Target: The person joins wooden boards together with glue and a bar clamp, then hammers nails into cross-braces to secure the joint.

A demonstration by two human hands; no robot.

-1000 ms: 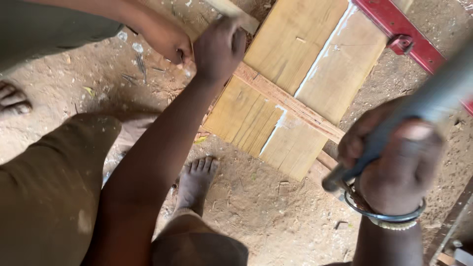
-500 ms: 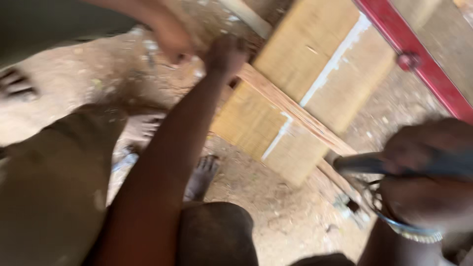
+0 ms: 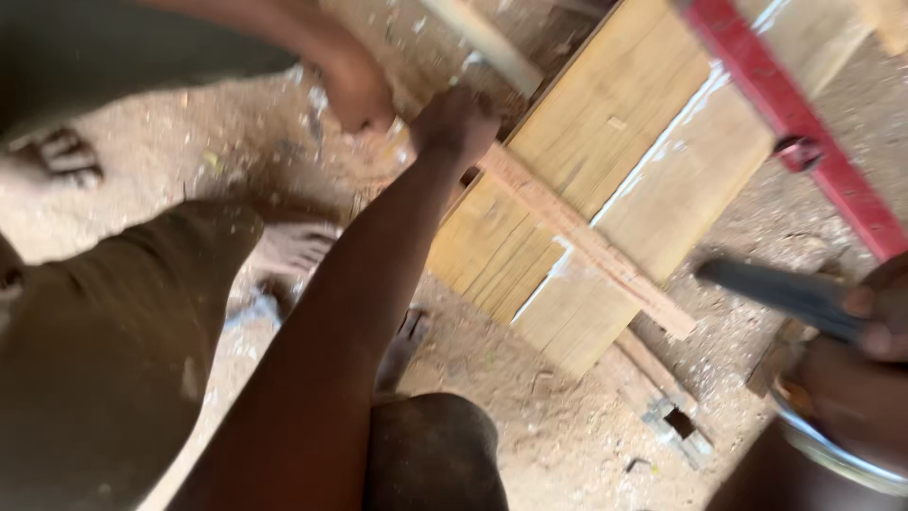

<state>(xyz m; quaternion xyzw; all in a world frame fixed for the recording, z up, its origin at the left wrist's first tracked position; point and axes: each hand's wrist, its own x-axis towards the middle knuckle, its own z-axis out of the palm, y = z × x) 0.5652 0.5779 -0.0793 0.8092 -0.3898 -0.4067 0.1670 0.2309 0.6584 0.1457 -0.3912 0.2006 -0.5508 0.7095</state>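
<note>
My left hand [image 3: 456, 121] reaches forward and grips the near end of a thin reddish wooden strip [image 3: 591, 244] that lies across several pale planks [image 3: 605, 161] on the dirt floor. My right hand [image 3: 875, 350], with metal bangles on the wrist, is at the right edge, closed around a dark grey tool handle [image 3: 780, 291] that points left above the ground. Another person's hand [image 3: 357, 90] is closed just left of mine, near the planks' corner.
A red metal bar [image 3: 804, 128] lies diagonally over the planks at the upper right. Bare feet [image 3: 293, 251] and another person's foot [image 3: 61, 156] rest on the sandy ground. A small wooden block [image 3: 676, 421] and offcuts lie below the planks.
The view has shifted and blurred. My right hand has dropped lower to the right edge with the tool handle. My left hand keeps its hold on the strip's end.
</note>
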